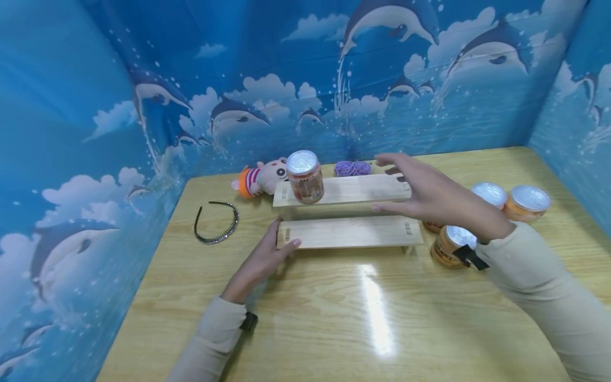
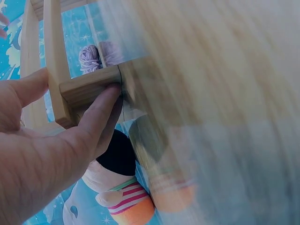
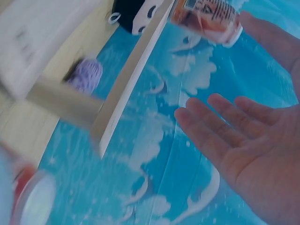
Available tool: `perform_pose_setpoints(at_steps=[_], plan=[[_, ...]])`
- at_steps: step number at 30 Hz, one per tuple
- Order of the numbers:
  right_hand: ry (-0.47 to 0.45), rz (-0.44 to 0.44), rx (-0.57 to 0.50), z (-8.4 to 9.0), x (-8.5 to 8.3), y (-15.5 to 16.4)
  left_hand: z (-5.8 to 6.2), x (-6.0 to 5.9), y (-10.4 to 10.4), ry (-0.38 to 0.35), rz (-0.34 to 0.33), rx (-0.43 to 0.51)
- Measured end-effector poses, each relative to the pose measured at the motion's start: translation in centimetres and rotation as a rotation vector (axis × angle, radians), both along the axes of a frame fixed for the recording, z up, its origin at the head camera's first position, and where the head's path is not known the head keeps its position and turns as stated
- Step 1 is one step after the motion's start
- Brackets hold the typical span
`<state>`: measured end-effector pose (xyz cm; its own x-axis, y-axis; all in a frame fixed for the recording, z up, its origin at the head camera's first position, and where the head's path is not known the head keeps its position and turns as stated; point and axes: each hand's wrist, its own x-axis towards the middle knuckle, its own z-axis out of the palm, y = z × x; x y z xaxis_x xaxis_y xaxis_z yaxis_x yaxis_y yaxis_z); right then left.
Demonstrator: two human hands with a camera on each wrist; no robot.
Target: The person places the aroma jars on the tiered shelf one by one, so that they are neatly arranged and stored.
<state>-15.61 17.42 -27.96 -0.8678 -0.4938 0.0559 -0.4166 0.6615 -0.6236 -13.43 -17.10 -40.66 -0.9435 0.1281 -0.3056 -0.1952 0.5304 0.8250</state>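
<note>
Wooden two-step rack [image 1: 350, 232] sits mid-tabletop [image 1: 305, 329]. The left hand [image 1: 267, 257] pinches its 9 o'clock end; the right hand [image 1: 420, 193] hovers spread, empty, over its 3 o'clock end. A jar [image 1: 305, 176] stands on the upper step.

Wooden counter [image 1: 334, 318], dolphin-print blue walls around it: black headband [image 1: 216, 223] at left, plush toy [image 1: 260, 178] lying at the back, purple yarn ball [image 1: 352, 168] near it, four foil-lidded jars [image 1: 527, 201] clustered at right.
</note>
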Motion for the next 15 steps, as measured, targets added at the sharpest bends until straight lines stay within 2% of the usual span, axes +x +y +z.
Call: perform_pose_setpoints(at_steps=[6,15], plan=[[0.055,-0.08,0.017,-0.5,2.2,3.6,0.0,0.0,0.0,0.005,-0.003,0.02],[0.166,-0.186,0.021,-3.2,4.5,9.0,0.1,0.0,0.1,0.004,-0.007,0.018]])
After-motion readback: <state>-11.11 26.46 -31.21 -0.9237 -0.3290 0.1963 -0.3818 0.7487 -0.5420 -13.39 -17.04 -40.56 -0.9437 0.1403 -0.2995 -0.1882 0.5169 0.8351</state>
